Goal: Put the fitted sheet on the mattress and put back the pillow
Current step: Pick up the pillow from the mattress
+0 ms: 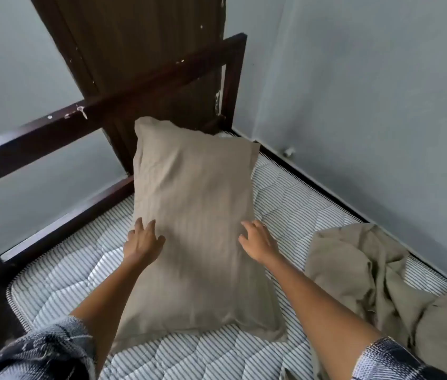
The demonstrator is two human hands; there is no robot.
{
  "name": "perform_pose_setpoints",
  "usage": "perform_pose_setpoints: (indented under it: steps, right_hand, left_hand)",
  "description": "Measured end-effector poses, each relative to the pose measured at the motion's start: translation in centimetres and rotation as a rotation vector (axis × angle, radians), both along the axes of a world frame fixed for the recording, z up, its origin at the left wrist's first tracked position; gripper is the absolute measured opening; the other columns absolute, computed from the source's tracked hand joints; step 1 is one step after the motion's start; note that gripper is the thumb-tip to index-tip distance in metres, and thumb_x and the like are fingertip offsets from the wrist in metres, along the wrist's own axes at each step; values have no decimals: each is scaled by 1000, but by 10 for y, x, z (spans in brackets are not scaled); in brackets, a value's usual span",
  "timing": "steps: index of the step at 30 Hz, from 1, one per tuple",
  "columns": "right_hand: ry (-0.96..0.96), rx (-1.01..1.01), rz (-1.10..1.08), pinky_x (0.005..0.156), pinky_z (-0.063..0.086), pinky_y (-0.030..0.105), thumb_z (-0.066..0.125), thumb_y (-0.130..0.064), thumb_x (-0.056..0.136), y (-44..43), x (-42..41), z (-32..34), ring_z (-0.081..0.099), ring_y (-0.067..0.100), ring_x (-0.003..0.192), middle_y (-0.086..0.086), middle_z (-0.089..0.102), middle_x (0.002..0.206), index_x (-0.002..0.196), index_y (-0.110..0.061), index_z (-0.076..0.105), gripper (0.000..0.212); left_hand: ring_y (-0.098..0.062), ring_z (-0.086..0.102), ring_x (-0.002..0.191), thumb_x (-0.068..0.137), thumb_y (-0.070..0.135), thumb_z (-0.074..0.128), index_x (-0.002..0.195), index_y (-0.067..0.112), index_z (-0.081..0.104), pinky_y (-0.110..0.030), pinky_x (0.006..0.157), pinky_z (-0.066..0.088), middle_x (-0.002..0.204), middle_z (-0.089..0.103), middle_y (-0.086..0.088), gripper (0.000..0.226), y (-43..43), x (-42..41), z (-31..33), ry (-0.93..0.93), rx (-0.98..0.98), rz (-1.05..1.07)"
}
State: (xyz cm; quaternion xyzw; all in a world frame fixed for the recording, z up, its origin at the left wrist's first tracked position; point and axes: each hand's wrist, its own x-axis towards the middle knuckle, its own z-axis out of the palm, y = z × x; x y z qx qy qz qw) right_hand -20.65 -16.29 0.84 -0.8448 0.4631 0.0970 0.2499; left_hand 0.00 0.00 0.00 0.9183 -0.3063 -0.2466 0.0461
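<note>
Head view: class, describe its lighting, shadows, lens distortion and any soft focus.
In the head view, light is soft and even, without glare; the same view shows only faint shadow around the pillow on the striped mattress; its wide lens makes the door lean and edges slant; the near sleeve looks softest.

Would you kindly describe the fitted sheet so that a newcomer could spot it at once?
Start at the bare striped mattress in the corner of the grey walls. Along its right edge, beside the wall, lies the fitted sheet, a beige heap. Unlike the same-coloured pillow mid-mattress, it is crumpled and shapeless.
</note>
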Motion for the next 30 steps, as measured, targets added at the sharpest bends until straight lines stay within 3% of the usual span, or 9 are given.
perform_pose_setpoints:
  steps: [5,8,10,14,17,20,23,26,30]
  right_hand:
    - [-114,341,-229,113,13,29,45,-20,98,10,22,-38,8,28,145,22,8,156,151,-9,11,64]
    - [-211,438,-444,112,13,24,47,-20,98,11,32,-43,7,28,146,23,-1,156,152,-9,2,71]
    - [-252,467,-536,112,20,28,50,-22,96,6,35,-46,21,28,143,20,11,156,151,-8,4,74]
    - [-260,441,-550,99,44,34,65,-23,82,5,26,-45,55,27,117,12,56,131,134,-6,45,58]
    - [-220,382,-474,90,48,32,68,-17,79,10,8,-42,59,28,107,10,61,119,125,-8,51,50]
    - [-107,504,-352,81,48,31,71,-11,77,13,-13,-33,60,25,101,9,62,115,120,-6,51,47]
    - [287,873,-141,59,58,34,70,-6,80,17,-43,-26,68,19,67,14,62,91,104,-3,50,31]
    - [635,1150,-38,52,58,34,56,0,88,26,-79,-32,68,20,56,17,59,87,110,6,45,25]
    - [433,617,-196,63,48,34,45,-3,89,39,-111,-64,62,28,70,19,61,82,79,-7,53,14]
  left_hand:
    - [-41,46,117,92,42,52,130,25,39,-50,97,41,134,45,-21,43,10,14,-34,274,-80,266]
    - [-41,49,117,90,45,56,142,15,25,-49,99,41,134,47,-21,67,11,12,-38,373,-211,416]
    - [-40,48,121,89,51,53,146,11,20,-52,102,38,138,45,-20,77,10,12,-37,346,-219,475]
    - [-35,61,93,86,26,64,107,-1,61,-38,80,50,104,64,-21,35,9,20,-33,378,-268,539]
    - [-26,56,65,78,12,67,85,-2,66,-29,57,46,81,61,-15,16,14,25,-29,562,-301,611]
    - [-21,49,54,68,12,67,79,3,60,-23,49,43,69,53,-11,16,28,27,-20,735,-36,541]
    - [-18,62,60,83,11,58,101,4,59,-31,59,56,82,62,-10,19,42,20,-18,967,514,273]
    - [-23,67,90,85,47,60,118,2,56,-43,91,49,116,65,-13,56,59,7,-27,967,918,40]
    - [-41,48,123,76,80,41,145,3,24,-50,100,41,141,42,-22,105,80,-21,-36,828,700,277]
